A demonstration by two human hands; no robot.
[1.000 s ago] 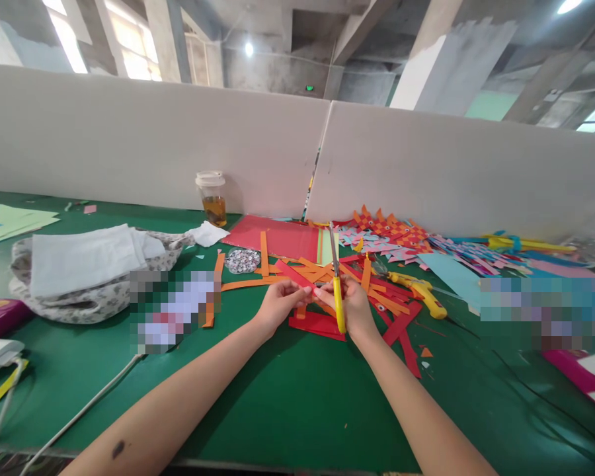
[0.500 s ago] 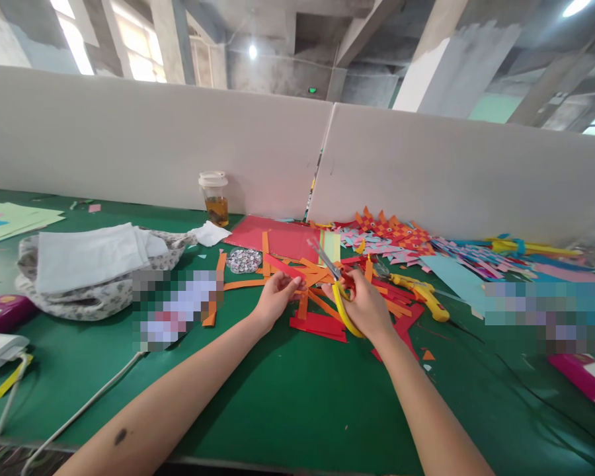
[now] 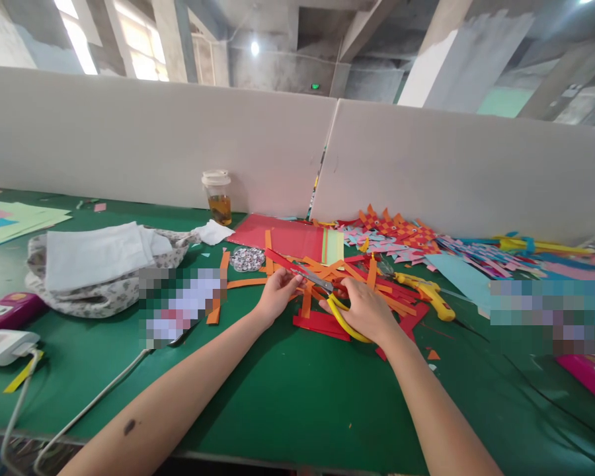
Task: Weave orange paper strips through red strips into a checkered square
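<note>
My left hand (image 3: 278, 295) pinches a red paper strip (image 3: 279, 260), which points up and left from the fingers. Wrapped in the fingers of my right hand (image 3: 365, 307) are scissors (image 3: 346, 321) with yellow handles. Their blades point left and lie at the strip, close to my left fingertips; whether they are parted there I cannot make out. Orange paper strips (image 3: 306, 301) and red paper pieces (image 3: 322, 324) lie in a loose pile beneath both hands, partly hidden by them.
A yellow glue gun (image 3: 431, 297) lies right of the pile, with woven orange-red pieces (image 3: 391, 225) behind. Left are a clear dish of small round pieces (image 3: 248, 258), a lidded cup (image 3: 218, 198), a cloth bundle (image 3: 104, 264) and a white cable (image 3: 96, 400). A pale partition (image 3: 153, 139) stands behind.
The scissors have swung down and left, from pointing upward to lying against the red strip. My left hand keeps its hold on the strip. The whole view has shifted slightly.
</note>
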